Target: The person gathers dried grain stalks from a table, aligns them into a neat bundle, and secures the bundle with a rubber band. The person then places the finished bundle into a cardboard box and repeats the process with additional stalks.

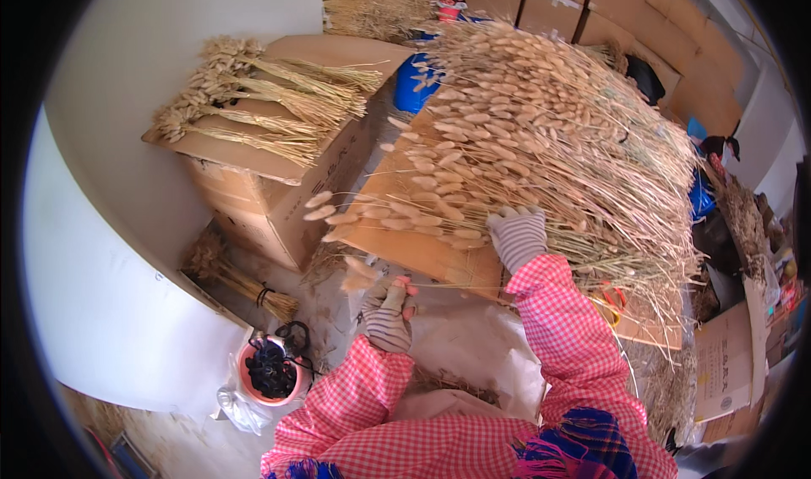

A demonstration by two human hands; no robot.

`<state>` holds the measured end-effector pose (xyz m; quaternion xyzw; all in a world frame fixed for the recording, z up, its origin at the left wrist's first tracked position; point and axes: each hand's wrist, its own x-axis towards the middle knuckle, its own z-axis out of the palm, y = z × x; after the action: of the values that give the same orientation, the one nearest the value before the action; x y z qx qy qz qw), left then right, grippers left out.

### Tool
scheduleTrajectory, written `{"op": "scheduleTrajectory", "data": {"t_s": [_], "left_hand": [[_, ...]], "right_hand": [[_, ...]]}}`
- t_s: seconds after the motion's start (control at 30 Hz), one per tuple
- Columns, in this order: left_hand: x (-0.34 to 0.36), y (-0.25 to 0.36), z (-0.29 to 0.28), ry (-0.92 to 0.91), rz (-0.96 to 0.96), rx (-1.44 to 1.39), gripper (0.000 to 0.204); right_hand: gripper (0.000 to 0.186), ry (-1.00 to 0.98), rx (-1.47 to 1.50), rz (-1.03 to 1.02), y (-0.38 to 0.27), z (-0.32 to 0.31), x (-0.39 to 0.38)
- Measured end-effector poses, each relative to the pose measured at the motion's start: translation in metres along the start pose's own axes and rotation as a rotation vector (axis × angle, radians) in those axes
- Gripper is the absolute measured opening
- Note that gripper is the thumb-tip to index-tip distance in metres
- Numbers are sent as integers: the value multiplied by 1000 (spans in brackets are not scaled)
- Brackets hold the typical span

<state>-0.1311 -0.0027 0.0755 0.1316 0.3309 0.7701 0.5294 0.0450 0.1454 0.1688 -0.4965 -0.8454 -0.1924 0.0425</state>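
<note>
A large heap of dried bunny-tail grass (507,133), with fluffy beige heads and straw-coloured stems, lies on a brown cardboard sheet (460,263). At the heap's near edge my right hand (517,238), in a striped glove, has its fingers curled on some stems whose heads point left. Below and to the left, my left hand (388,317) is closed around a small bunch of bunny-tail stems (359,274). Its heads stick up above the fist, slightly blurred. The bare fingertips and thumb show beyond the striped glove.
Tied grass bundles (262,99) lie on a cardboard box (245,196) at the left, with another bundle (241,276) on the floor. A pink bucket (277,397) holds black ties. Scissors with orange-yellow handles (610,306) lie by my right sleeve. Cartons (557,2) line the back.
</note>
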Motion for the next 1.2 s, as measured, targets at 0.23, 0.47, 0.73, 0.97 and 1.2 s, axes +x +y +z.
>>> {"op": "scheduleTrajectory", "data": {"t_s": [0.23,0.47,0.73,0.97,1.2], "left_hand": [[2,-2,-1,36,-87,-21,12],[-2,0,0,20,-93,15,15],[-4,-2,2,5,-55,28,15],[-9,-2,4,-15,14,229,18],[-12,-21,1,-139,328,228,28]], "right_hand": [[17,227,420,6,10,-7,-13],[25,260,342,-277,-16,7,-33],[19,205,723,37,-4,7,-16],[29,472,390,-252,-59,-31,-48],[30,-21,1173,-287,-107,-36,-41]]}}
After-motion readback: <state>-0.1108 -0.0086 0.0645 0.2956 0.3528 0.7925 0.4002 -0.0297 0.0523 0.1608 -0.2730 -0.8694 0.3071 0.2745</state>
